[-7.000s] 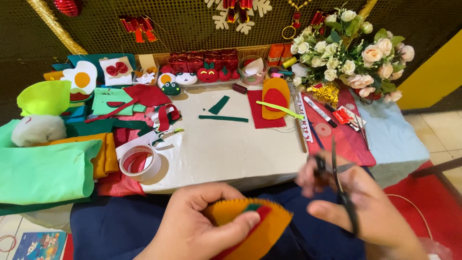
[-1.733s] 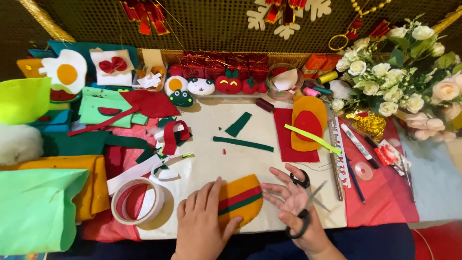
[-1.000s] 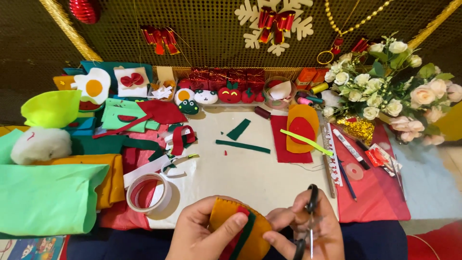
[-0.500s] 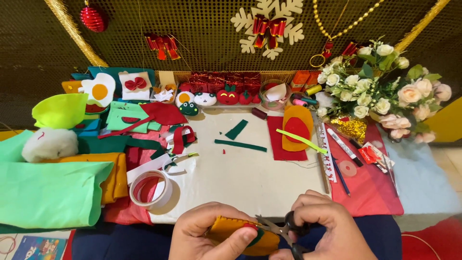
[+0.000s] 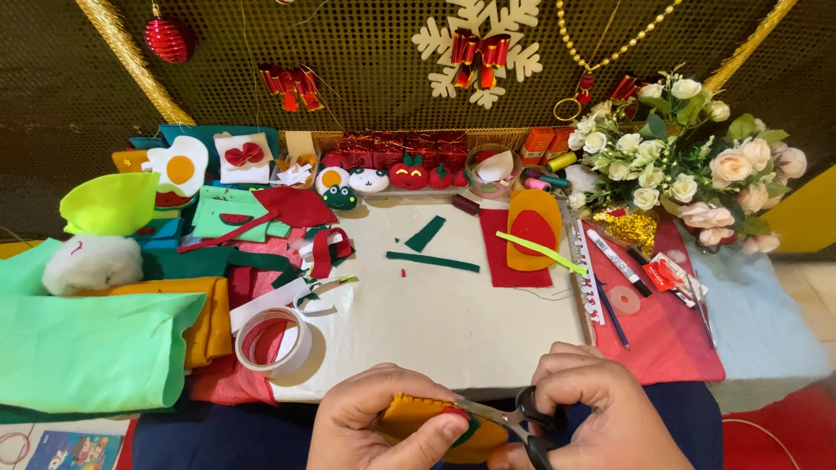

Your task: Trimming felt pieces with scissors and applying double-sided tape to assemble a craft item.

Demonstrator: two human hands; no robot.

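My left hand [image 5: 383, 422] grips an orange felt piece [image 5: 416, 416] with red and green stripes, held low over my lap at the table's near edge. My right hand [image 5: 601, 413] holds black-handled scissors [image 5: 509, 418], fingers through the loops, and the blades point left into the felt's edge. Both hands are close together, touching the same piece.
A roll of white tape [image 5: 274, 341] sits on the white work sheet [image 5: 453, 305] left of my hands. Folded green felt [image 5: 87, 348], orange felt and scraps lie at left. Green strips [image 5: 431, 259], a red-and-orange felt shape [image 5: 527, 231], pens and a ruler lie right. A flower bouquet [image 5: 688, 165] stands far right.
Over the earlier frames my right hand picked up the scissors and both hands drew back toward my lap; now the blades are in the felt and my view has tilted up.
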